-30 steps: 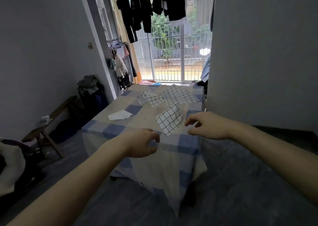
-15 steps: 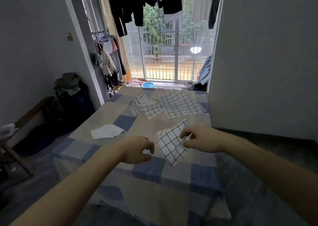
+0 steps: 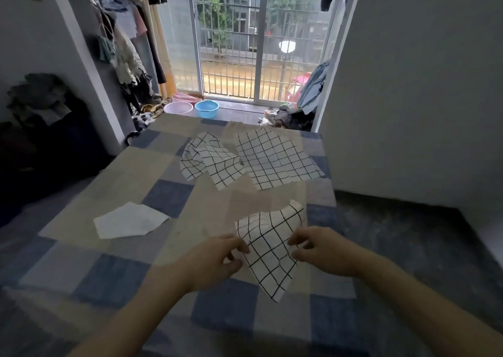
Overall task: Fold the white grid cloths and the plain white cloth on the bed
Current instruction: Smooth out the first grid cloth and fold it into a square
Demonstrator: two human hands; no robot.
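Observation:
A small white grid cloth (image 3: 269,250) lies rumpled near the front right of the bed (image 3: 168,198), which has a blue and beige checked cover. My left hand (image 3: 217,261) pinches the cloth's left edge and my right hand (image 3: 321,250) pinches its right edge. Farther back lie two more grid cloths: a crumpled one (image 3: 209,163) and a flatter, larger one (image 3: 275,160) to its right. The plain white cloth (image 3: 130,223) lies flat on the bed's left side.
A grey wall (image 3: 408,98) stands close to the bed's right side, with dark floor (image 3: 422,247) beside it. Beyond the bed are a blue basin (image 3: 206,108), a pink basin (image 3: 178,108) and a barred balcony door. Clothes hang at the left.
I have come closer to the bed. Both hands have closed in on the near grid cloth; the left hand, apart from it before, now pinches its left edge.

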